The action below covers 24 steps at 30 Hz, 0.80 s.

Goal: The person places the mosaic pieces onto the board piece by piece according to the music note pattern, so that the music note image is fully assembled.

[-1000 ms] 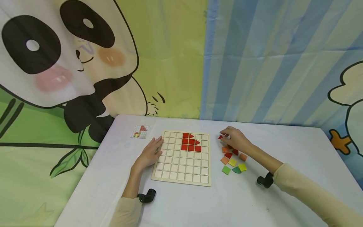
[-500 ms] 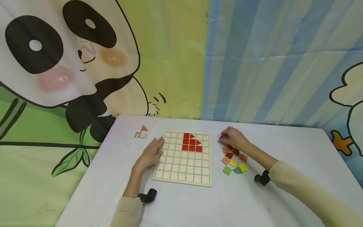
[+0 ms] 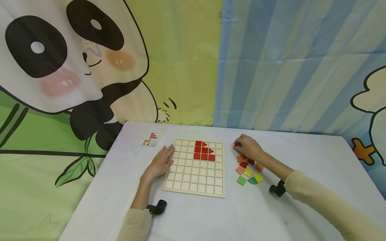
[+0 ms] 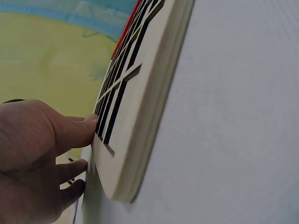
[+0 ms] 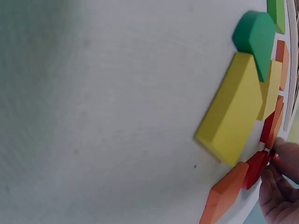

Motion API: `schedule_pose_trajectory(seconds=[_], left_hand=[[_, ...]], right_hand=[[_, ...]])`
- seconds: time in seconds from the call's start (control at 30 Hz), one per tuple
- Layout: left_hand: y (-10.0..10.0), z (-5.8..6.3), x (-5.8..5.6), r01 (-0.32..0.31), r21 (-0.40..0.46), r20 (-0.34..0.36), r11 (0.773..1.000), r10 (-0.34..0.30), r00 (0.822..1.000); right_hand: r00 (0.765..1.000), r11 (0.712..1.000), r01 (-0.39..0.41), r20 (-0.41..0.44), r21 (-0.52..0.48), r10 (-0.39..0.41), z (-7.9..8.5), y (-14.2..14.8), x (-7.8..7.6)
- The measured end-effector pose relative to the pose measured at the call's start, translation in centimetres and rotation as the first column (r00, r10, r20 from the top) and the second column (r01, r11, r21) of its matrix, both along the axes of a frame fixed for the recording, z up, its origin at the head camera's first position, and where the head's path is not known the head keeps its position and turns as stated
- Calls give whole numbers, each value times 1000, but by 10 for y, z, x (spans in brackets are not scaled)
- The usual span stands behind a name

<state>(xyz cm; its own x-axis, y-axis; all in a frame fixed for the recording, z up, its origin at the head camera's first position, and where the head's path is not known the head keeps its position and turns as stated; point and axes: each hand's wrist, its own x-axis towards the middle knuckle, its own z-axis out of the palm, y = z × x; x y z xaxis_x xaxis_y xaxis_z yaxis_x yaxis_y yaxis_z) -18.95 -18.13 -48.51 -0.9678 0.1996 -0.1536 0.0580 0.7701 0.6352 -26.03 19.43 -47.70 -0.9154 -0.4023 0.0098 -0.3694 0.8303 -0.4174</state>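
Note:
My left hand lies along the left edge of a wooden grid board, fingers fairly straight and touching the rim. Close up in the left wrist view, the thumb of the left hand is at the board's edge. Several red squares and triangles fill cells in the board's upper part. Right of the board, my right hand pinches a small red piece, mostly covered by the fingers. Just below this hand lie red quarter-round pieces and an orange square.
Nearer me are yellow squares, a green quarter-round piece and a light green square. A printed pattern card lies left of the board on the white table. Behind the table hangs a panda-printed curtain.
The right hand's fingers have drawn together on the red piece beside the board's upper right. The left hand has stayed on the board's edge.

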Motion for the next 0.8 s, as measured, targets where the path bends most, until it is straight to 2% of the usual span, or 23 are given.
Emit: schedule_pose_trajectory(seconds=[0.17, 0.3, 0.37, 0.43, 0.53, 0.6, 0.8], left_hand=[[-1, -2, -1, 8, -8, -1, 1000, -8, 1000], [0, -2, -1, -2, -2, 11, 1000, 2, 1000], [-1, -3, 0, -11, 4, 20, 1000, 11, 1000], [-1, -3, 0, -18, 9, 30, 1000, 17, 999], [-1, -3, 0, -14, 11, 18, 1000, 14, 1000], [0, -3, -1, -14, 13, 17, 1000, 14, 1000], [0, -2, 0, -21, 8, 23, 1000, 21, 1000]], right_hand=[[999, 999, -23, 28, -27, 24, 4, -7, 5], [991, 988, -132, 29, -78, 134, 10, -20, 14], [975, 971, -220, 6, -95, 222, 11, -28, 20], [949, 944, -316, -36, -92, 314, 10, -36, 26], [920, 918, -390, -59, -70, 386, 7, -45, 33], [915, 915, -400, -61, -41, 398, 6, -48, 36], [943, 942, -334, -32, -35, 333, 5, -53, 38]])
